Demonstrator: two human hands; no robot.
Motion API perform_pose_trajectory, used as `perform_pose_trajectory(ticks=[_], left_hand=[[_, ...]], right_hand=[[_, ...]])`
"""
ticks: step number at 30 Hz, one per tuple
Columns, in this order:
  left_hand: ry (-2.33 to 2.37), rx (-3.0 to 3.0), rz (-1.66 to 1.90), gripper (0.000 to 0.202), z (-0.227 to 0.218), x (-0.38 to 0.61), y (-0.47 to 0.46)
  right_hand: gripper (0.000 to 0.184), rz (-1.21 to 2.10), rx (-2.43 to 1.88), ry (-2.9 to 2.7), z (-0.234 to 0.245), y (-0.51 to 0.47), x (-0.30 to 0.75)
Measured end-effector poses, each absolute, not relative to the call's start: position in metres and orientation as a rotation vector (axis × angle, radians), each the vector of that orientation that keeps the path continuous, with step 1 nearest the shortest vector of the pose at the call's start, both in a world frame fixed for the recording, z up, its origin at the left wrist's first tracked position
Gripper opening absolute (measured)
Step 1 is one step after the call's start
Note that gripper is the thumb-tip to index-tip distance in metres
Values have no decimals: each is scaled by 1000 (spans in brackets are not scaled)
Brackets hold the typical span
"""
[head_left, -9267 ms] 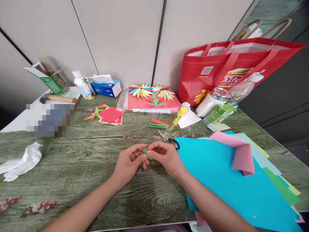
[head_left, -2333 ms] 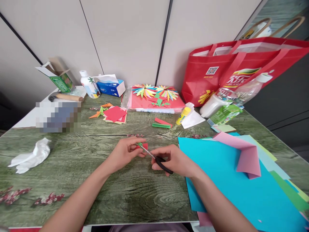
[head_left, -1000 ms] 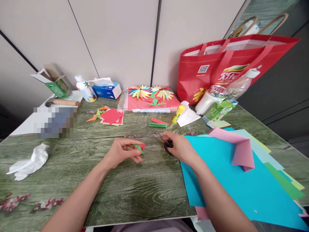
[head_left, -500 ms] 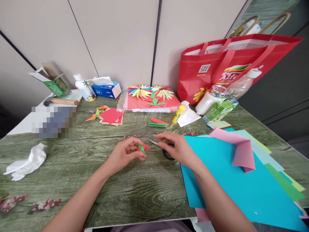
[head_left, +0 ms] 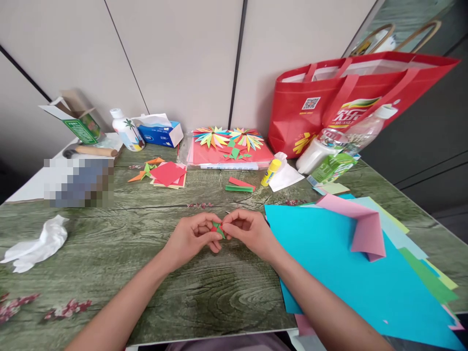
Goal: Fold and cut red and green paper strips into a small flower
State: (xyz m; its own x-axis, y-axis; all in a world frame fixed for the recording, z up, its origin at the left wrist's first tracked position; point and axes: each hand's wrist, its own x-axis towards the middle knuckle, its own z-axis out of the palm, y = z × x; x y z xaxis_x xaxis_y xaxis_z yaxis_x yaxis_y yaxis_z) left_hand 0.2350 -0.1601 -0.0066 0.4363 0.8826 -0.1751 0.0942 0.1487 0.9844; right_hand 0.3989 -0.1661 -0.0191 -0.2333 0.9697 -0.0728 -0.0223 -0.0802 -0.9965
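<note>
A small folded piece of red and green paper [head_left: 218, 230] is pinched between the fingertips of both hands above the middle of the table. My left hand [head_left: 192, 235] grips it from the left, thumb in front. From the right, my right hand [head_left: 250, 232] closes thumb and forefinger on its edge. The scissors lie under my right hand, almost wholly hidden; just a tip shows above the fingers. Beyond the hands lie folded red and green paper strips [head_left: 240, 185]. A yellow glue stick [head_left: 270, 173] leans by a white tissue [head_left: 287, 176].
Large blue paper sheets [head_left: 329, 263] cover the right side, with a folded pink paper [head_left: 369, 229] on top. Red paper squares [head_left: 168, 174] and folded stars lie behind on the left. A red bag [head_left: 303, 117], bottles and a tissue box [head_left: 157, 134] line the back. A crumpled tissue [head_left: 40, 246] is at left.
My right hand has moved left from above the scissors and now pinches the folded paper together with my left hand. The paper has turned slightly. The blue sheet's near-left corner has shifted left.
</note>
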Motion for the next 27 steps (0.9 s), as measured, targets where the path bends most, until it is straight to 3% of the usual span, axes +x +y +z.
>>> perform_pose_trajectory(ticks=[27], left_hand=[[1125, 1849, 690, 16, -20, 231, -165]], right_hand=[[11, 1268, -1166, -1261, -36, -171, 388]])
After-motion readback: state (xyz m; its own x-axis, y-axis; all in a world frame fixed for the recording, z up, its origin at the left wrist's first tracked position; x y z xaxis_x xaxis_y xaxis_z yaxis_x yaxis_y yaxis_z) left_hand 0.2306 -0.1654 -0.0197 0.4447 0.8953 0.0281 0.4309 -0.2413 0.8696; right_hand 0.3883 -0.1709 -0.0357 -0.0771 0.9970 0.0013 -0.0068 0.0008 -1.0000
